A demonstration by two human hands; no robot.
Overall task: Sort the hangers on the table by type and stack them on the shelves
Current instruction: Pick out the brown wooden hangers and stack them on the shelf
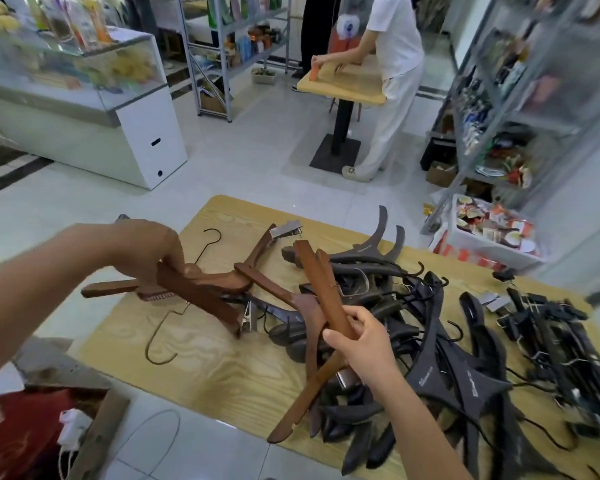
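Bare desk point(205, 372) shows at the lower centre of the frame, crossed only by a thin wire hook point(148, 341). Across the middle sprawl brown hangers point(278, 292). A dense heap of dark hangers point(465, 379) covers the desk rightward. Open floor point(243, 161) lies above; a shelf point(520, 109) and a crate point(478, 244) crowd the upper right

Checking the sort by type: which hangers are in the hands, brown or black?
The brown wooden hangers: the left hand grips some, the right hand others. The black hangers lie heaped on the table, in neither hand.
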